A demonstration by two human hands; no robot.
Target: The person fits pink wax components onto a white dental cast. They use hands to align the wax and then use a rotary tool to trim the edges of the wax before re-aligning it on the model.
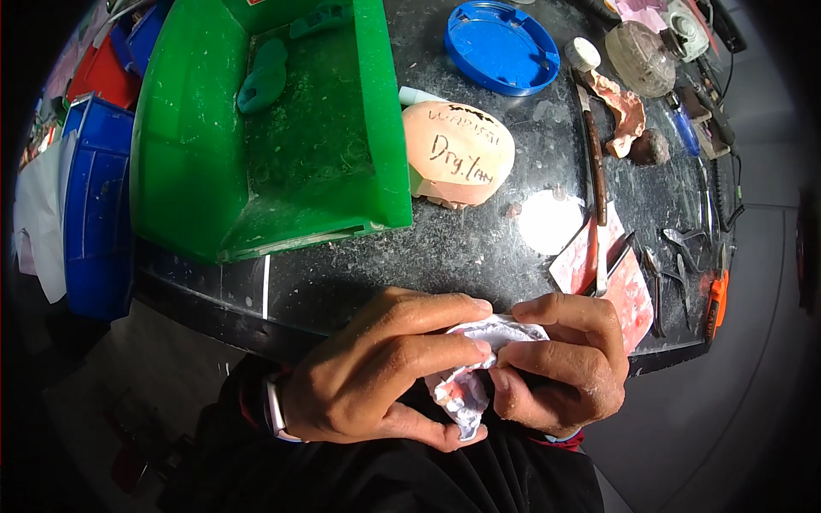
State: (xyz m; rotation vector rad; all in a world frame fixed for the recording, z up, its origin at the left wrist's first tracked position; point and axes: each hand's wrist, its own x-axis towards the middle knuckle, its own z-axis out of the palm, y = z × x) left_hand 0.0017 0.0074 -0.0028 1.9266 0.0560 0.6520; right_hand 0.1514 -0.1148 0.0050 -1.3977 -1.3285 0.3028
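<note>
both hands, left hand (376, 372) and right hand (560, 363), pinch crumpled paper wad (479, 368), long axis near vertical.

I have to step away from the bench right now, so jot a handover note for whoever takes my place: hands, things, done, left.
Left hand: closed on the crumpled white tissue, thumb underneath.
Right hand: pinching the same tissue from the other side.
Things: tissue is half wrapped around a small pink piece, held over the lap, in front of the dark worktop. Peach cast and green bin sit untouched on the worktop.
Done: piece partly covered.
Left: pink still shows.
</note>
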